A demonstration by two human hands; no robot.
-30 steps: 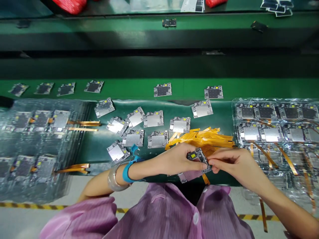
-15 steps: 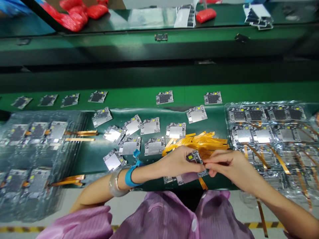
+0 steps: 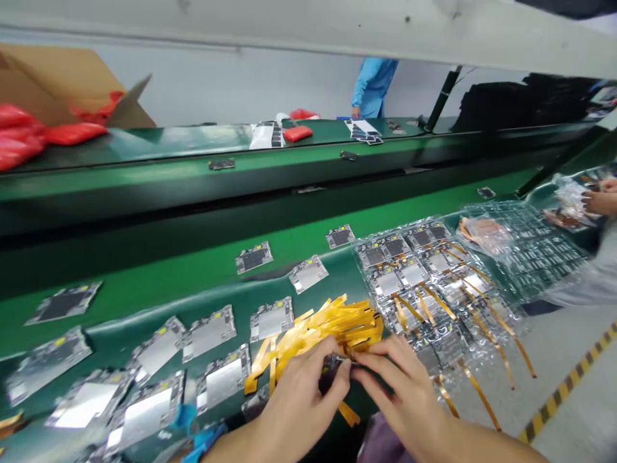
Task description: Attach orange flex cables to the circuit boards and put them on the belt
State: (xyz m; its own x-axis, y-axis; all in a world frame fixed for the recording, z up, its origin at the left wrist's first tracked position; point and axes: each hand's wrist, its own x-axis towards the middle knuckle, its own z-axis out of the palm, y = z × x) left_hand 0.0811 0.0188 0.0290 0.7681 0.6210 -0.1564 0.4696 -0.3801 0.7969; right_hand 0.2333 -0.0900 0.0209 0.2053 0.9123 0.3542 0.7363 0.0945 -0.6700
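Head view: the circuit board (image 3: 332,365) in work is held up between the two hands, just in front of the near edge of a pile of yellow ribbon cables (image 3: 337,325). Only a dark, narrow part of it shows between the fingers; its visible edge runs roughly left to right, from one hand toward the other. Which way its face points and where its full long axis lies cannot be told, since the hands cover most of it.

The left hand (image 3: 301,402) has its fingers closed on the board, the thumb on the near side. The right hand (image 3: 405,389) has thumb and fingertips drawn together at the board's right end; whether they grip the board itself or something small on it is hidden. A short ribbon end (image 3: 349,413) slants down to the right below the hands; its upper part is out of sight.

On the green surface (image 3: 340,280), to the left of and behind the pile, lie silver-plated boards (image 3: 224,381), most with their long axes slanting from lower left to upper right. The pile's ribbons lean mostly the same way. To the right, a clear tray (image 3: 360,265) holds rows of boards, with loose ribbons (image 3: 486,402) trailing down to the right over its near side.
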